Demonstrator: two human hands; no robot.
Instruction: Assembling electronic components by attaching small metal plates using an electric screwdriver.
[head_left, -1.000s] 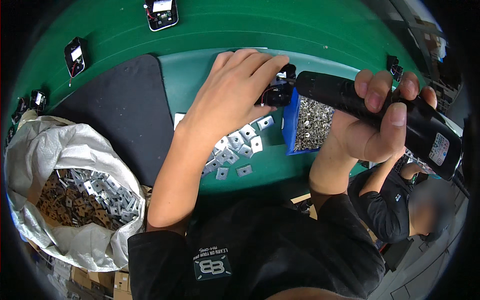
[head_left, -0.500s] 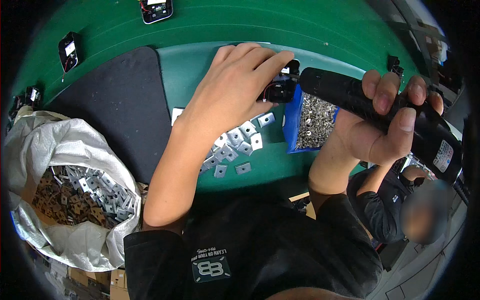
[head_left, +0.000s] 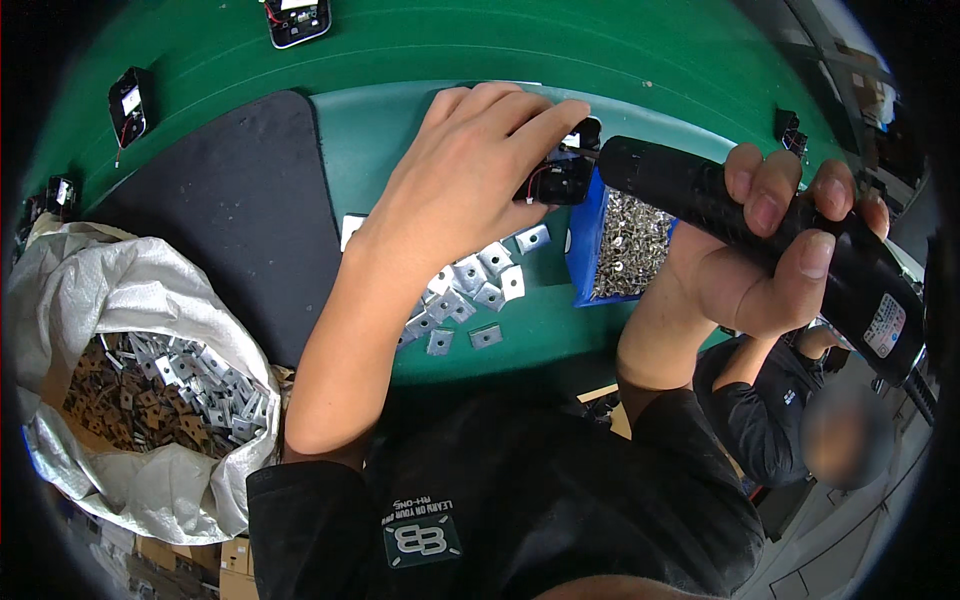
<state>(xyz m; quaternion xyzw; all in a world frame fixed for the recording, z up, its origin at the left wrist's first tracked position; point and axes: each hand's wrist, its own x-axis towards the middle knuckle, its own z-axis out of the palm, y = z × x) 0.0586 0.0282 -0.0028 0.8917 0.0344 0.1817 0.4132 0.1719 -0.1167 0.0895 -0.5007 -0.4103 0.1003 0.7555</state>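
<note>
My left hand (head_left: 470, 165) is closed round a small black plastic housing (head_left: 568, 187) with a red wire inside, its palm and fingers hiding much of it. A black electric screwdriver (head_left: 670, 180) lies nearly level in my right hand (head_left: 785, 240), fingers wrapped round its body. Its thin bit reaches into the housing from the right; the tip itself is hard to make out. Beneath my left wrist, square metal plates with centre holes (head_left: 485, 335) lie loosely piled. Just under the screwdriver stands a blue bin (head_left: 583, 262) full of small screws (head_left: 628, 245).
At the left, a white woven sack (head_left: 80, 285) holds many metal plates. A dark mat (head_left: 240, 200) covers the table's left part. Several similar housings (head_left: 128, 105) sit on the green belt (head_left: 420, 40) beyond. Another person (head_left: 755, 410) is at the lower right.
The housings at the far left have shifted slightly left along the belt. The screwdriver's rear end has dipped a little. My left hand stays put on the housing.
</note>
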